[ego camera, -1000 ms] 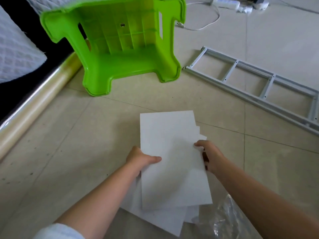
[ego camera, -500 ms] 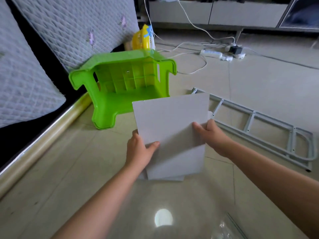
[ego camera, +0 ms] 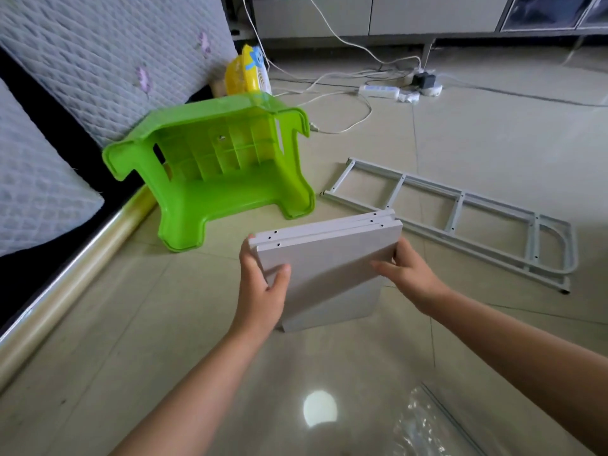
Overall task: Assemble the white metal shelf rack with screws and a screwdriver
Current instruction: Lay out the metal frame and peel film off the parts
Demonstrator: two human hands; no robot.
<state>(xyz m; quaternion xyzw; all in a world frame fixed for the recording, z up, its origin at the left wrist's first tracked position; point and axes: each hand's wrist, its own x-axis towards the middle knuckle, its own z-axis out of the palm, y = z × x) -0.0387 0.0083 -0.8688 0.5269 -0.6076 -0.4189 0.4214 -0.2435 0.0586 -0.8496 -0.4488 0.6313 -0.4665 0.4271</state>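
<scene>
Stack of white shelf boards [ego camera: 329, 261] held upright above the tiled floor [ego camera: 493, 143], centre of view, lower edges near or on the floor, cannot tell which. Top edges with small screw holes facing up, long axis running left to right, right end slightly farther away. Broad faces toward the camera. Left hand [ego camera: 261, 291] gripping the left end, thumb curled over the front face. Right hand [ego camera: 408, 274] holding the right end, fingers wrapped round the edge. White metal side frame [ego camera: 460, 212] lying flat just behind-right of the stack, long axis diagonal from near the green plastic stool [ego camera: 214, 179] out to the right. Stool tipped on its side, underside facing camera. Clear plastic bag [ego camera: 427, 426] at bottom right. Power strip [ego camera: 378, 91] and cables farther back.
</scene>
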